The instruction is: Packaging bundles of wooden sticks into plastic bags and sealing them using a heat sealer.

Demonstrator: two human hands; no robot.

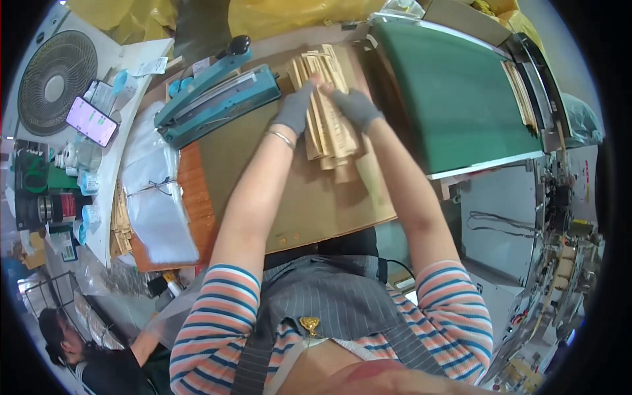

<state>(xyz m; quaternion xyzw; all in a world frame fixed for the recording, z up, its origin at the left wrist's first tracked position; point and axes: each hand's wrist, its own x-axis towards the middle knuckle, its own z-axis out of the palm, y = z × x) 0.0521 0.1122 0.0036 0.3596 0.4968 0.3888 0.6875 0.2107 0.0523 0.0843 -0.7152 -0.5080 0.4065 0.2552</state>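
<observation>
A loose pile of long, narrow beige packets point(330, 135) with printing lies on a brown cardboard sheet point(263, 191), its ends uneven. My left hand point(296, 110), in a grey glove with bare fingertips, grips the pile's left side. From the right, my right hand point(356, 108), gloved the same way, closes on the upper part. The thumbs nearly meet on top, while most other fingers are hidden. Left of the pile stands a teal hand-lever bag sealer point(220, 108) with its lever raised. Clear plastic bags point(155, 214), tied in a bundle, lie farther left.
A green conveyor belt point(454, 92) stands at the right, with more beige packets point(519, 95) at its far end. At the left, a white shelf point(125, 158) holds a fan point(58, 79), a lit phone point(92, 121) and tape rolls. Another person point(99, 359) is at lower left.
</observation>
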